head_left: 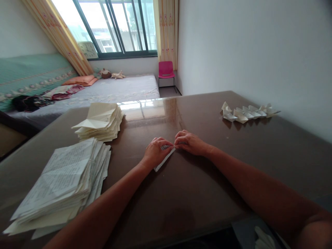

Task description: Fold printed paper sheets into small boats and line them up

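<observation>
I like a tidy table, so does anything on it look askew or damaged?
Mildly, yes: the near paper stack at the left is creased and uneven, its edges fanned out, and a sheet of the yellowish stack behind it juts leftward. I see no spill.

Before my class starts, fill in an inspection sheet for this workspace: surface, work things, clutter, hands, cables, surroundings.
Surface: brown tabletop, glossy, reflecting the window.
Work things: folded paper at the hands; yellowish stack and whiter stack at left; row of folded pieces at far right.
Clutter: pale item at lower right, too unclear to name.
Hands: left hand and right hand pinch the folded paper.
Cables: nothing seen.
Surroundings: bed, pink chair, wall.
</observation>
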`<state>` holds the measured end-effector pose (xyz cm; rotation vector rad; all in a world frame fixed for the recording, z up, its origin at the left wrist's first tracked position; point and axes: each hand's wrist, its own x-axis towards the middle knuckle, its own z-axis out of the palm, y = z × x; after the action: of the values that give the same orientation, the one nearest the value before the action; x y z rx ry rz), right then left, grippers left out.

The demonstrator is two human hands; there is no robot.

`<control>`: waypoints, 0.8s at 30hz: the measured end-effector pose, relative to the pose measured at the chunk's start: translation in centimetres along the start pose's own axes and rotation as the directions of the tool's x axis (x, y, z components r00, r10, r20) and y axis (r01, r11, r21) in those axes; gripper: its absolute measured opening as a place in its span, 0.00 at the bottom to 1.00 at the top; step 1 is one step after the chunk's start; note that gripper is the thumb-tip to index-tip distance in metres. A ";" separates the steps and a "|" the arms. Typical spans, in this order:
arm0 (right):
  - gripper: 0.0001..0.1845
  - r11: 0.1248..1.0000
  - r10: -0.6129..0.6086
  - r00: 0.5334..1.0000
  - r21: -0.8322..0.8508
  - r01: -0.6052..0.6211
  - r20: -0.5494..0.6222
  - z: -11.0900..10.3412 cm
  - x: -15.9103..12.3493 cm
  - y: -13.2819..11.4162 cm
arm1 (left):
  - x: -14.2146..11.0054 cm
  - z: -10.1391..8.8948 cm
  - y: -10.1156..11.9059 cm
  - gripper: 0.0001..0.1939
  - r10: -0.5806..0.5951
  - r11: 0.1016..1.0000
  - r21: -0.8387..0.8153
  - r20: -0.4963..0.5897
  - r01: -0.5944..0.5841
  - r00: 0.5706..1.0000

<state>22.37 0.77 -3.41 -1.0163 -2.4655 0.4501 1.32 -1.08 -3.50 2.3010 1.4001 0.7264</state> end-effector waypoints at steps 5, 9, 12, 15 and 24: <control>0.09 1.000 -0.010 1.000 -0.017 0.010 0.009 0.0 0.0 -0.2 | 0.1 -0.1 0.0 0.09 -0.002 1.000 -0.004 0.014 0.002 1.000; 0.12 0.996 -0.007 0.999 -0.093 0.011 0.044 -0.3 0.0 -0.6 | 0.2 -0.1 -0.2 0.08 -0.017 1.000 -0.018 0.026 0.017 1.000; 0.13 0.981 0.048 0.997 -0.192 -0.034 0.065 -0.5 0.0 -0.9 | 0.3 -0.1 -0.3 0.09 -0.022 0.999 -0.045 0.035 0.024 0.999; 0.14 0.935 0.232 0.972 -0.287 -0.209 0.047 -0.9 0.0 -0.8 | 0.2 -0.6 -0.4 0.13 -0.021 1.000 -0.023 -0.127 0.019 0.992; 0.16 0.868 0.497 0.819 -0.174 -0.465 0.289 -3.1 -0.2 -0.8 | -1.5 0.0 0.6 0.15 0.348 0.912 0.227 0.012 -0.342 0.937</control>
<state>23.58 0.48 -0.43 -1.7502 -2.5055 0.7130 1.10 -2.70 -3.54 2.7725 1.1474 0.7325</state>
